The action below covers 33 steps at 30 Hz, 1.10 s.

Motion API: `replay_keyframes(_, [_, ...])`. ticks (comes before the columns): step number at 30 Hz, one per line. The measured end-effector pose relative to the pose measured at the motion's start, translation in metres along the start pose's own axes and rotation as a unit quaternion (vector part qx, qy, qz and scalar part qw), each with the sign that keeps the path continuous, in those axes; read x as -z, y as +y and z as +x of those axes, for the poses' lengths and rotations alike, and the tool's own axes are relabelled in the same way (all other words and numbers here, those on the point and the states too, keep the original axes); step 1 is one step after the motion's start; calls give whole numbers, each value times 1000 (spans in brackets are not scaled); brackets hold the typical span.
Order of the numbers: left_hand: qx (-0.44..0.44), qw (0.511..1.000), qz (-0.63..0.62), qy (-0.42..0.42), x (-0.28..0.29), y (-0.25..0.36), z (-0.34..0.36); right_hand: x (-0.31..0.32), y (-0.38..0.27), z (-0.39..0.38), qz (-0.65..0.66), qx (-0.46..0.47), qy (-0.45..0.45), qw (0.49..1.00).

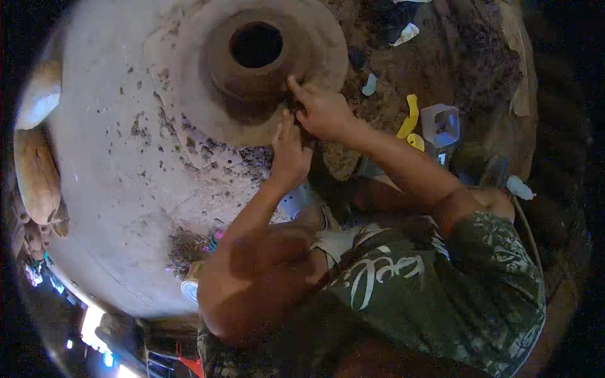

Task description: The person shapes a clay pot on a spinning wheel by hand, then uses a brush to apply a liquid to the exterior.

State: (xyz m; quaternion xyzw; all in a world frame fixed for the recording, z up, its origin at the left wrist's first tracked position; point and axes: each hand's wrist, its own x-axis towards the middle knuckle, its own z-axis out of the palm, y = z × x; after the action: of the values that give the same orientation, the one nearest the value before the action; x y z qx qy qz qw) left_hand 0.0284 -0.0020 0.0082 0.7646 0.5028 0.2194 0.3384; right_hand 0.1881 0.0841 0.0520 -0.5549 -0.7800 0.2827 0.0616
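A brown, unfinished clay pot (pixel 227 75) with a round dark mouth rests on a wide round disc (pixel 195 120) at the top middle. My right hand (pixel 324 116) is at the pot's lower right side, index finger stretched onto the clay and the other fingers bent. Just below it, my left hand (pixel 291 151) reaches up to the pot's foot with fingers extended toward the disc's near part. Whether the left fingertips press on clay or on the disc I cannot tell. I see nothing held in either hand.
Right of the disc lie a yellow tool (pixel 409 116), a translucent container (pixel 441 126) and pale scraps (pixel 404 34) on dirty ground. Large gourd-like tan objects (pixel 38 176) line the pale floor's left edge. A perforated bluish object (pixel 293 201) sits below my left hand.
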Motion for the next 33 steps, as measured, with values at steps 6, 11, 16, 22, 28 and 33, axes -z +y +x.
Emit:
replay_keyframes(6, [109, 963, -206, 138, 52, -65, 8, 54, 27, 34, -100, 2, 21, 995])
replay_keyframes(11, [91, 983, 115, 113, 134, -101, 30, 86, 63, 119, -278, 105, 23, 954])
replay_keyframes(16, [112, 968, 220, 45, 111, -96, 25, 52, 105, 156, -551, 275, -80, 784])
replay_keyframes(22, [94, 951, 295, -28, 69, -49, -6, 70, 58, 117, -489, 223, -53, 842])
replay_keyframes(28, [143, 972, 52, -180, 41, 26, 10, 56, 44, 108, -383, 187, -53, 903])
replay_keyframes(33, [55, 996, 70, -27, 65, -7, 18, 36, 44, 106, -325, 145, -53, 933])
